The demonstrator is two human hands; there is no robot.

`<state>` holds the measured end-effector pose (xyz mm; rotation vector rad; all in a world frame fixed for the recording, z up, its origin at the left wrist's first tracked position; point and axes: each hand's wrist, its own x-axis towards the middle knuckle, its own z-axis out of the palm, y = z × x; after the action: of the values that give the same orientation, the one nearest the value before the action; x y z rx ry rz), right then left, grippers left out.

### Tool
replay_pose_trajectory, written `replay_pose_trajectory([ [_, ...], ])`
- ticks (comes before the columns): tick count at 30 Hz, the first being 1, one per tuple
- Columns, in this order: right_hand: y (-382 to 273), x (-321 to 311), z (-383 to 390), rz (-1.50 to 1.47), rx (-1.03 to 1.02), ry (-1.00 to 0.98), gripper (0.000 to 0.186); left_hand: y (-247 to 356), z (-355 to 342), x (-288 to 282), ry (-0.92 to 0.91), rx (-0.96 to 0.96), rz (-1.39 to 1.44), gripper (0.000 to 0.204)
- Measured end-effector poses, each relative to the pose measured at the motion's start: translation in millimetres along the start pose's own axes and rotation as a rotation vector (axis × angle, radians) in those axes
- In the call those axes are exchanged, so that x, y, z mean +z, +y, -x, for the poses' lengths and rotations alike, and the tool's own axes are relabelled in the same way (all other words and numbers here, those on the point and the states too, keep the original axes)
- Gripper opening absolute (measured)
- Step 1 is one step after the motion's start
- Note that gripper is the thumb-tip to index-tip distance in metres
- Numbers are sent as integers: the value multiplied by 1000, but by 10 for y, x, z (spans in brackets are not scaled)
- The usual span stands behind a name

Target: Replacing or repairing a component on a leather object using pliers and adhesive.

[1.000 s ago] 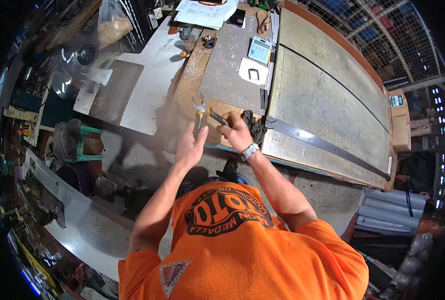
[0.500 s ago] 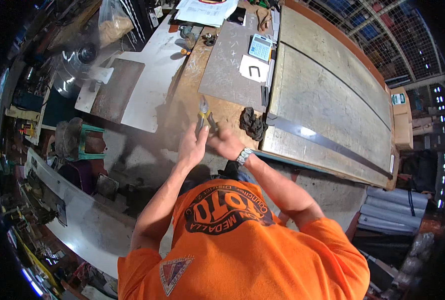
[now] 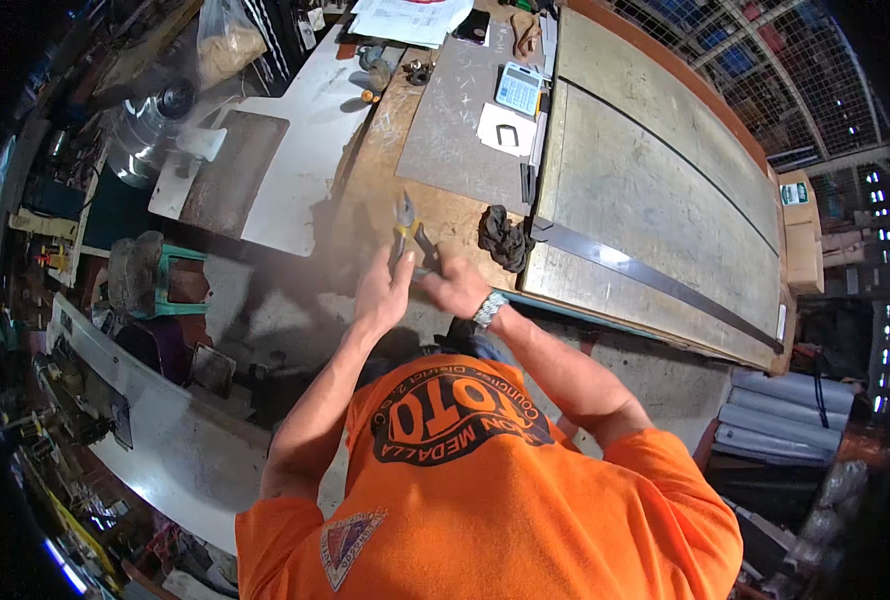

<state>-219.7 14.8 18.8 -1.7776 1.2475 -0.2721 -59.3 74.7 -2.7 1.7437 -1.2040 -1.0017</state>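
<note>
You have the pliers [image 3: 405, 213] raised, handles spread, your left hand [image 3: 380, 290] holding one, your right hand [image 3: 457, 288] the other; no workpiece shows between their tips yet.

Place: workshop
Tabletop [image 3: 655, 190]: worn, bearing a long metal strip [image 3: 613, 257]
Tool: pliers [image 3: 405, 210]
Right side: grey rolls [image 3: 780, 415], stacked

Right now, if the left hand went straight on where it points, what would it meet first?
Beyond the pliers it holds, the left hand would probably reach the wooden bench top first, then the grey sheet; its height above them is unclear.
</note>
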Motion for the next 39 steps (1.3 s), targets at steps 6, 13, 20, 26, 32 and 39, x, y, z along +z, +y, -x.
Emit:
replay_pose_trajectory([
  [6,-137,-10,79,-328,125,-189,35,-137,-14,75,55,71,-14,47],
  [13,58,15,-3,-366,199,-196,33,-70,17,89,-6,-9,-30,51],
  [20,134,-115,-25,-253,115,-75,36,69,60,71,-15,20,-2,44],
  [26,73,-84,62,-272,131,-65,36,74,37,103,-52,-11,12,46],
  [32,129,-31,63,-254,80,-127,30,-84,-3,209,0,10,-108,55],
  [39,445,20,-52,-40,-187,57,36,-25,19,192,-57,-22,-40,50],
])
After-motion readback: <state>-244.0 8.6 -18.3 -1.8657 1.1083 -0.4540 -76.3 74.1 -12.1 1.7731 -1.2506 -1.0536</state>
